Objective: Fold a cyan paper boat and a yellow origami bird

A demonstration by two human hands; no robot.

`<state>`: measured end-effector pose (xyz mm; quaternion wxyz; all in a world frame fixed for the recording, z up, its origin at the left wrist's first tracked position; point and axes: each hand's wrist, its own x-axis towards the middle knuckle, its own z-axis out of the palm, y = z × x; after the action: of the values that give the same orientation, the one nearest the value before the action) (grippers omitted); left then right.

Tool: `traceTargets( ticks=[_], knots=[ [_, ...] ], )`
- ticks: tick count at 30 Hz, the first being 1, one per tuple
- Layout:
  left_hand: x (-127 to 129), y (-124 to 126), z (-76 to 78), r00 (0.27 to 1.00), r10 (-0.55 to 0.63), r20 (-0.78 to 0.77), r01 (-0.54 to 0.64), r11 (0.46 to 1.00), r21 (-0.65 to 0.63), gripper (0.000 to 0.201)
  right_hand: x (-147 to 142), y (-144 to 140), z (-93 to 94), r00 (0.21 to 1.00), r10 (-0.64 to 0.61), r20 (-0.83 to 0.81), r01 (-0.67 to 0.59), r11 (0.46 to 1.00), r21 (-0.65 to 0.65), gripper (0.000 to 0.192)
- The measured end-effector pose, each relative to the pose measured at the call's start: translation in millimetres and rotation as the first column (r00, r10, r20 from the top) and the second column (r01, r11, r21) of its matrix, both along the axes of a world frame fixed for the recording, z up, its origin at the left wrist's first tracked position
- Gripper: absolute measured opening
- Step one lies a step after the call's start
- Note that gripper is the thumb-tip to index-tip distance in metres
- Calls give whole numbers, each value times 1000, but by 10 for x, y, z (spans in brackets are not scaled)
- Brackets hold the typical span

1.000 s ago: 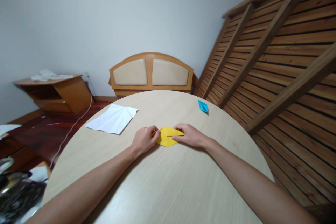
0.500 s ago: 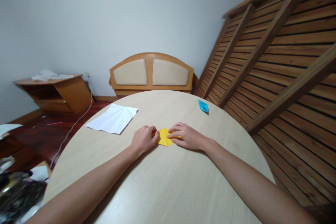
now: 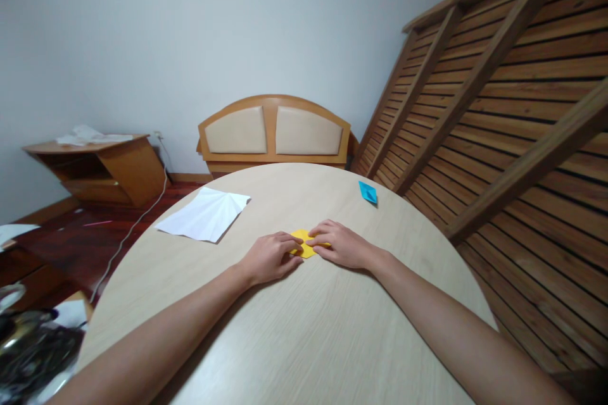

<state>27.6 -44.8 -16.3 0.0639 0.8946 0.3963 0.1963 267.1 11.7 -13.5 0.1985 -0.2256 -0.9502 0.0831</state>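
Both hands rest flat near the middle of a round wooden table [image 3: 294,329], pressing down a small folded yellow paper [image 3: 304,247]. The left hand [image 3: 272,257] covers the paper's left part, fingers together and flattened on it; the right hand [image 3: 338,245] covers its right part, fingers slightly spread, tips on the paper. Only a small patch shows between them, so its pointing direction cannot be told; its long axis seems to run left to right. Uneven pressure could likely shift the layers and skew the crease. A white sheet [image 3: 204,215] lies toward the far left edge, a small blue paper [image 3: 367,192] near the far right edge.
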Motion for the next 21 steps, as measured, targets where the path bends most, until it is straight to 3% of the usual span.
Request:
traceTargets(
  ticks=[8, 21],
  knots=[
    [-12, 17, -6, 998, 64, -20, -65, 997, -31, 20, -12, -39, 55, 999, 50, -1, -50, 999, -3, 21],
    [-30, 38, -16, 997, 75, -21, -76, 996, -44, 20, -21, -30, 37, 999, 47, 12, -47, 999, -2, 15]
  ],
)
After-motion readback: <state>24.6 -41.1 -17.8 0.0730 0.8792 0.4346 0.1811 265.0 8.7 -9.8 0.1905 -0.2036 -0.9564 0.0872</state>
